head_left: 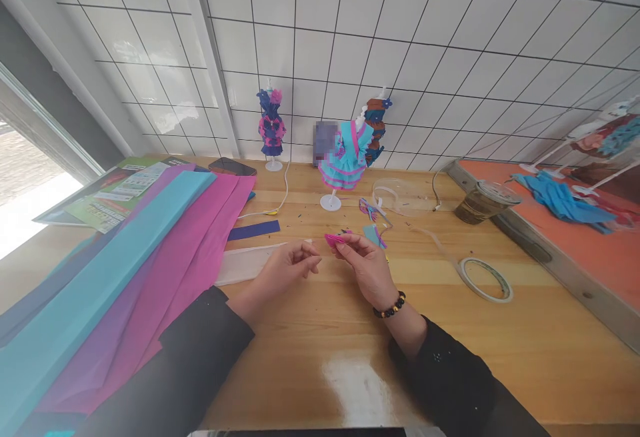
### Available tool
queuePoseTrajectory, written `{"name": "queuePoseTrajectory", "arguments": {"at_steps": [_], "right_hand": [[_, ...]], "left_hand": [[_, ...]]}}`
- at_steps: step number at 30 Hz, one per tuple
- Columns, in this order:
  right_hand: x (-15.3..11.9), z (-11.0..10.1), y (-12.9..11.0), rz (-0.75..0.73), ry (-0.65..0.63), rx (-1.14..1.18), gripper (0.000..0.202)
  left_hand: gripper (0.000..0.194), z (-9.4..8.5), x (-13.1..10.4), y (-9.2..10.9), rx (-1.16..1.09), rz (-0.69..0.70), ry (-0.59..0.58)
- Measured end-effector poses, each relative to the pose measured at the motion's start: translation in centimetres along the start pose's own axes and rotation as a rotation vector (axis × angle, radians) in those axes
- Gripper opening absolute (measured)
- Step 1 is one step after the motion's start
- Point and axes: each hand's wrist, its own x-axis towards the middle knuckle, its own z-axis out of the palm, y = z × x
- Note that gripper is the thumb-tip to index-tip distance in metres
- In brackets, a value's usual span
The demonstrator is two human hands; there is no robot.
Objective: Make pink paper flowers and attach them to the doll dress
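A small piece of bright pink material is pinched between thumb and fingers of a person's right hand, above the middle of a wooden worktop. A beaded bracelet circles the right wrist. The left hand, just beside the pink piece and apart from it, has its fingers curled and its thumb near the forefinger; whether anything is held there cannot be told.

Beyond the right hand lie a light-blue scrap and a multicolored scrap. A dark-blue strip and a white strip lie near the left hand. Behind them, a miniature dress form in turquoise and pink ruffles stands on a round white base, in front of one in brown and blue; another, in navy and pink, stands to its left.

Long sheets in turquoise, purple and pink spread along the left side. At right are a roll of tape, a lidded cup and an orange surface bearing blue fabric. White tiles line the wall.
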Motion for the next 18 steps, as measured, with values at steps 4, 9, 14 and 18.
{"name": "queuePoseTrajectory", "arguments": {"at_steps": [4,9,14,18], "right_hand": [[0.0,0.0,0.0,-0.129,-0.044,-0.099,0.014],[-0.6,0.2,-0.2,-0.356,-0.188,-0.341,0.009],[-1.4,0.6,-0.7,-0.436,-0.359,-0.483,0.018],[-1.5,0.7,-1.1,-0.393,-0.35,-0.477,0.019]], "left_hand": [[0.056,-0.4,-0.2,0.1,-0.013,-0.143,-0.026],[0.066,-0.2,0.0,0.5,-0.413,-0.298,-0.198],[0.041,-0.2,0.0,0.9,-0.481,-0.297,-0.193],[0.029,-0.5,0.0,1.0,-0.409,-0.253,-0.173]]}}
